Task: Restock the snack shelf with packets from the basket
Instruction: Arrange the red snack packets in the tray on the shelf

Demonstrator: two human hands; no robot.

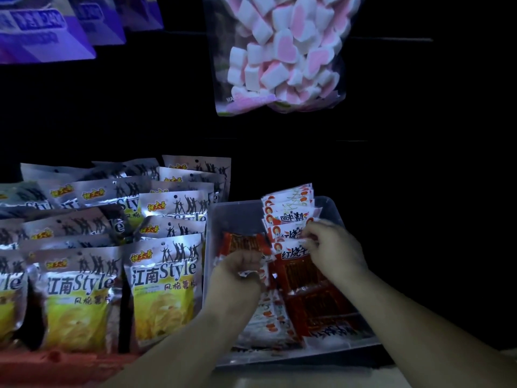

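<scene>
Presently our left grip held a red packet protruding above it; our right grip pinched upright packets; neighbouring bags read "江南Style".

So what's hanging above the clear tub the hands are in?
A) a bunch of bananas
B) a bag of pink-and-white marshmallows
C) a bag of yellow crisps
B: a clear bag of pink-and-white marshmallows hangs above the tub, where the left hand and right hand grip red-and-white packets.
</scene>
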